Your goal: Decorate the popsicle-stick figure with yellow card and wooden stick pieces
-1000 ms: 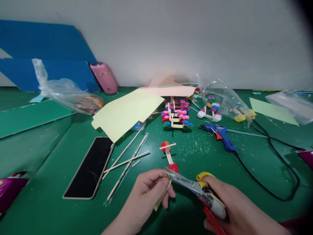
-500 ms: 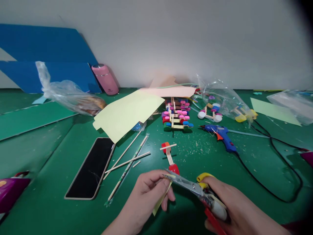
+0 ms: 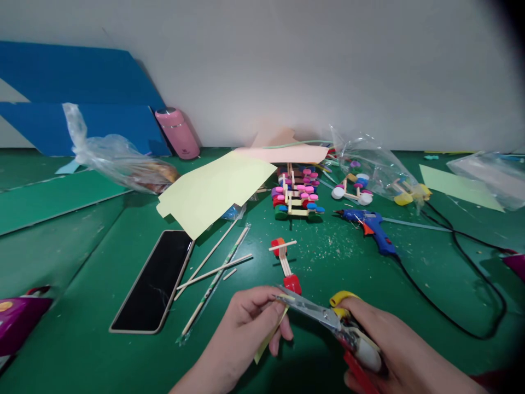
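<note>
Paper strip [image 3: 263,346], pale yellow, small: located at the lower middle, above the table [image 3: 435,268], its upper end at the blades of the scissors. Left hand [image 3: 248,323]: thumb and forefinger closed in a pinch on the strip, remaining fingers loosely curled. Scissors [image 3: 314,311], metal blades, one yellow handle and one red, the two spread apart. Right hand [image 3: 385,334]: partly open around these handles, thumb at the yellow loop; the other fingers mostly hidden.

Just beyond the blades, one stick model [image 3: 285,266] with red ends, a loose stick lying across its far end. To the left, thin wooden sticks [image 3: 214,272], crossed, and a phone [image 3: 152,282], dark screen up. Farther back, a large yellow sheet [image 3: 217,189], then a row of stick models [image 3: 301,209] with coloured ends. Right of these, a blue glue gun [image 3: 374,225] with black cord. Near the wall, a pink bottle [image 3: 179,134], leaning.
</note>
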A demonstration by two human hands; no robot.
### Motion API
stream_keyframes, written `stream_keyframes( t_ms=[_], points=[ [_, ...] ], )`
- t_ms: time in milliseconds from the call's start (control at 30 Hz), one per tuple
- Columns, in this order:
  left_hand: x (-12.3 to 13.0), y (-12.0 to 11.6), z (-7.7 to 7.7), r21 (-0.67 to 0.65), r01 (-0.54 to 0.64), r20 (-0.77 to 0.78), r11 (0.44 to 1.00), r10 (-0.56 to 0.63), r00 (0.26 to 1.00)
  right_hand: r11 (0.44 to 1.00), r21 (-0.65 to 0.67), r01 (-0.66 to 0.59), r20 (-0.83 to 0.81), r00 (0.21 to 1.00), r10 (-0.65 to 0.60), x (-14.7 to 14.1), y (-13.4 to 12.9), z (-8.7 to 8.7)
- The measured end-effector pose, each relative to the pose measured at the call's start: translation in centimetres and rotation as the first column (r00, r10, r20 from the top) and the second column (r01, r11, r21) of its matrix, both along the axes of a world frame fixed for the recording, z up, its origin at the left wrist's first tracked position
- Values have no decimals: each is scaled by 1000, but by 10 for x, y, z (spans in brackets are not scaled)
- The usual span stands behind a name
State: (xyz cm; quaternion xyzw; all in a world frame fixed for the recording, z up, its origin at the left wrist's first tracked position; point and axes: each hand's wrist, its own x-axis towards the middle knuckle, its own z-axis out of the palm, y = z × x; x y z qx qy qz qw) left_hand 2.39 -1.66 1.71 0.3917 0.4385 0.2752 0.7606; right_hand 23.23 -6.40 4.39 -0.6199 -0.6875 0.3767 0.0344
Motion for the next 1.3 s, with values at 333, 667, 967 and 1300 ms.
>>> stream_keyframes(
  t_ms=[333, 667, 967, 1300],
  points=[
    [0, -1, -1, -21, 13, -8, 1000, -13, 1000, 999, -29, 15, -14, 1000, -16, -1, 0, -4],
    [-1, -2, -2, -10, 23, -28, 1000, -23, 999, 996, -85, 20, 32, 999, -18, 0, 0, -4],
    [-2, -2, -3, 1, 29, -45, 1000, -29, 999, 993, -91, 70, 53, 996, -65, 0, -1, -11],
    [5, -2, 2, -214, -118, 147, 970, 151, 977, 980, 31, 198, -99, 976, -194, 21, -11, -31]
  ],
)
